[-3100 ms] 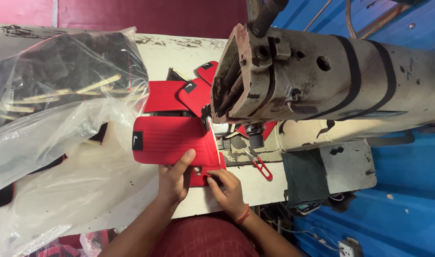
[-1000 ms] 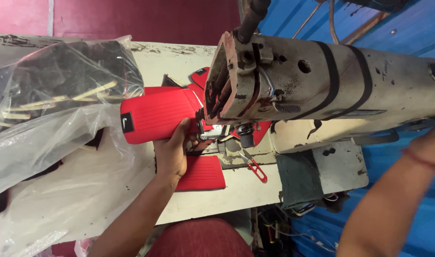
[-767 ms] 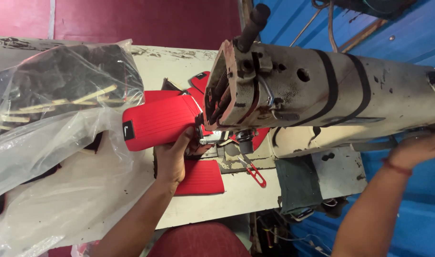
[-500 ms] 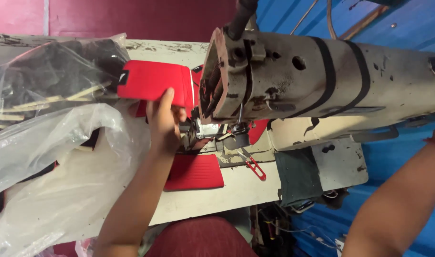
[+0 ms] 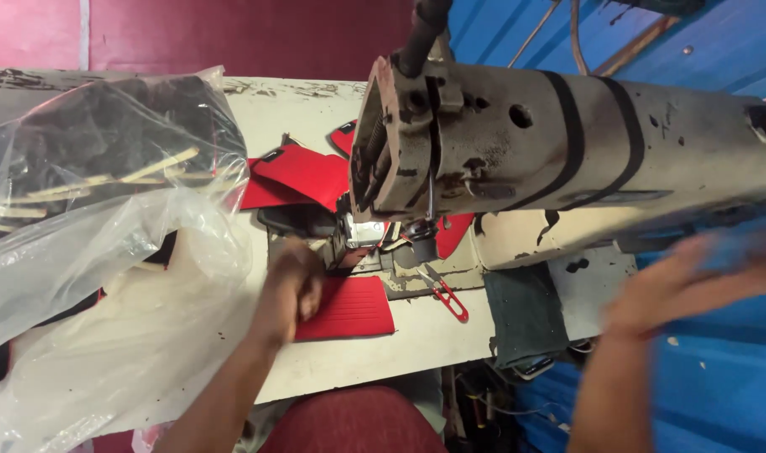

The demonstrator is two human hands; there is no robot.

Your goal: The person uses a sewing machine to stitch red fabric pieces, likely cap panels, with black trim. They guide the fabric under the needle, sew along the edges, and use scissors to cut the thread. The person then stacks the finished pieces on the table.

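Fingers of the left hand (image 5: 291, 285) are curled, resting on the ribbed red panel (image 5: 349, 308) under the sewing machine (image 5: 567, 151); right hand (image 5: 685, 285) is blurred, can't tell its grip.

Your left hand (image 5: 292, 285) rests, fingers curled, on the left end of a red ribbed panel (image 5: 349, 307). The panel lies flat on the bench, stretching rightward from your knuckles; its near edge runs parallel to the bench edge, its far edge sits just below the needle area. Surface shows fine parallel ribs, corners rounded. Whether your fingers pinch it or only press down cannot be told.

Beyond your hand, up and slightly to the right, more red pieces (image 5: 303, 178) lie in a loose overlapping heap, one with a small dark tab at its upper edge.

Your right hand (image 5: 693, 281) is motion-blurred, well apart to the right, touching neither.
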